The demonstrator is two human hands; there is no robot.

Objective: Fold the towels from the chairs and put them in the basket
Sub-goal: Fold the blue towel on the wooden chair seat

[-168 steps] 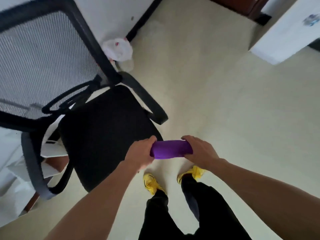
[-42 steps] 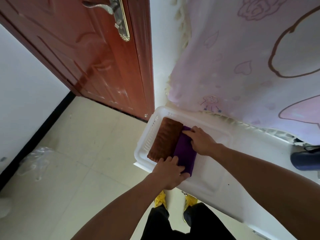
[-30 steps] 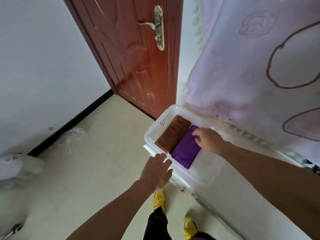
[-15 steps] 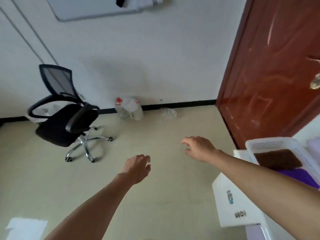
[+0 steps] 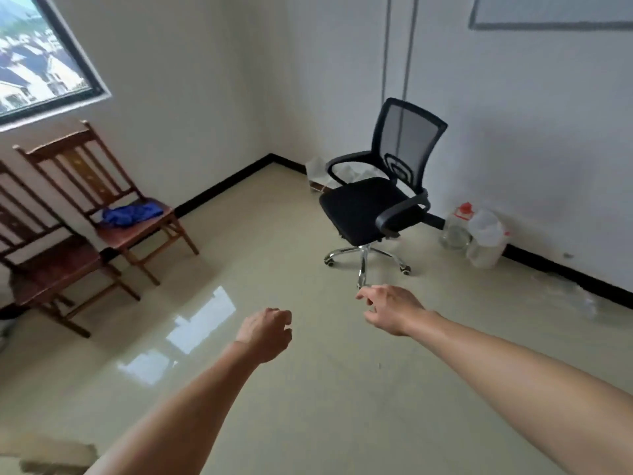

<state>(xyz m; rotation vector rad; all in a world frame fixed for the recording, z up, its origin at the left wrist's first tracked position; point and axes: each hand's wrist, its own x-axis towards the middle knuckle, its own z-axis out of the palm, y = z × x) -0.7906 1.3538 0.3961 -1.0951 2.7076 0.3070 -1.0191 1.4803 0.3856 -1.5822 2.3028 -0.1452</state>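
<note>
A crumpled blue towel [image 5: 132,213] lies on the seat of a wooden chair [image 5: 120,200] at the left wall. A second wooden chair [image 5: 44,265] stands in front of it with a bare seat. The black office chair [image 5: 373,204] at the back wall has nothing on its seat. My left hand [image 5: 265,332] hangs in mid-air with loosely curled fingers and holds nothing. My right hand [image 5: 390,308] is stretched forward, fingers relaxed, also holding nothing. Both hands are far from the towel. The basket is out of view.
Clear plastic jugs [image 5: 479,234] stand against the back wall right of the office chair. A box [image 5: 318,174] sits in the corner behind it. A window [image 5: 37,53] is at the upper left. Shiny tiled floor [image 5: 308,389] spreads between me and the chairs.
My hands put the purple towel in the basket beside the brown one and let go. The view has swung left from the basket to the chairs, both hands now holding nothing.
</note>
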